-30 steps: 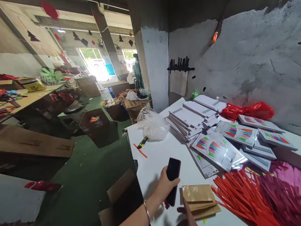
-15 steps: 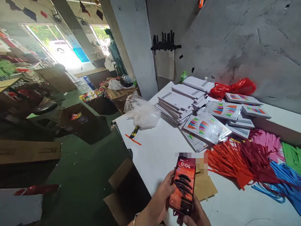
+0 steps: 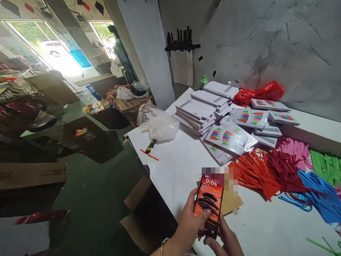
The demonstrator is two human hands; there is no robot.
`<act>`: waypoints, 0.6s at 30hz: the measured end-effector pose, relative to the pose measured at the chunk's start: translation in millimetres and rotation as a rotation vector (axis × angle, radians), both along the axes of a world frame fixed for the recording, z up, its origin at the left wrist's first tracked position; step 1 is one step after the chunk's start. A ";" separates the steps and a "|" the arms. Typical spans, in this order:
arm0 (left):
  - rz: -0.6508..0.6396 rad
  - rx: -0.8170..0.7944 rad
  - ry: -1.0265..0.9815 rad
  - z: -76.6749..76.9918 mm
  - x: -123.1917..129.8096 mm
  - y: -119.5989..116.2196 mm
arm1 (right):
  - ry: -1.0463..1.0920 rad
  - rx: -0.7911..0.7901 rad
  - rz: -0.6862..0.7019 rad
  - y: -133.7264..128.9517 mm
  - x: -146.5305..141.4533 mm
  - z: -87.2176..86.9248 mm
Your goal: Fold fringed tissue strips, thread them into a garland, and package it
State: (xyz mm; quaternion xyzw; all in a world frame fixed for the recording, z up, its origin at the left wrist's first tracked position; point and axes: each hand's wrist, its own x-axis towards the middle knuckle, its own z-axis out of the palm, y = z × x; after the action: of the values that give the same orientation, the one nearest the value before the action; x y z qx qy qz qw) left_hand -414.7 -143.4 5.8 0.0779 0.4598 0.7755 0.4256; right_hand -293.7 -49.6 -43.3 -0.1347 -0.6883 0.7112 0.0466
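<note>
A smartphone (image 3: 209, 199) with a lit red lock screen reading 0:04 is held above the near edge of the white table (image 3: 170, 185). My left hand (image 3: 190, 220) wraps its left side, the thumb lying across the lower screen. Around the phone's lower right side and bottom curl the fingers of my right hand (image 3: 226, 238). Behind the phone, partly hidden by it and by blurred blocks, lies brown cardboard (image 3: 234, 204). Red-orange tissue tassels (image 3: 253, 172) spread just beyond it to the right.
Stacked white cards (image 3: 197, 108), packaged tassel sets (image 3: 226, 138) and a red plastic bag (image 3: 262, 92) fill the table's back. A yellow-black cutter (image 3: 150, 146) lies near a clear plastic bag (image 3: 160, 122). Blue tassels (image 3: 317, 188) are at right; an open carton (image 3: 138, 213) stands below the table edge.
My left thumb has moved from the phone's left edge onto its lower screen. The view has shifted slightly, bringing green strips into sight at the lower right. Both hands still hold the phone.
</note>
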 end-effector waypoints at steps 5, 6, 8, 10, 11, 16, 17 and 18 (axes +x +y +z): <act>-0.004 -0.006 -0.006 1.3 1.9 2.0 | -0.012 -0.001 -0.010 1.1 3.6 -3.6; -0.006 -0.014 -0.001 1.1 1.7 2.4 | -0.010 -0.009 -0.010 1.4 4.4 -5.7; -0.016 -0.030 0.009 -0.1 1.3 3.0 | -0.007 -0.021 -0.007 1.8 5.9 -10.0; -0.028 -0.039 0.012 -1.9 1.1 3.3 | -0.008 -0.024 -0.004 2.2 6.7 -12.7; -0.030 -0.036 0.013 -2.8 1.1 3.2 | -0.007 -0.026 -0.005 2.4 6.8 -12.8; -0.032 -0.012 -0.036 -6.0 1.3 0.2 | 0.008 -0.066 -0.028 3.7 4.8 -3.2; -0.031 0.005 -0.059 -6.5 1.2 -0.6 | 0.005 -0.066 -0.035 4.0 4.4 -0.8; -0.025 0.028 -0.081 -7.0 1.1 -1.3 | 0.004 -0.062 -0.042 4.4 4.0 1.1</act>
State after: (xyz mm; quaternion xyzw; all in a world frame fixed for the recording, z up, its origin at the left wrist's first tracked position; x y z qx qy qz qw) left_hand -413.6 -144.7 -1.2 0.0581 0.4302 0.7789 0.4526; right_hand -289.7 -45.2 -42.2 -0.1492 -0.6629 0.7313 0.0587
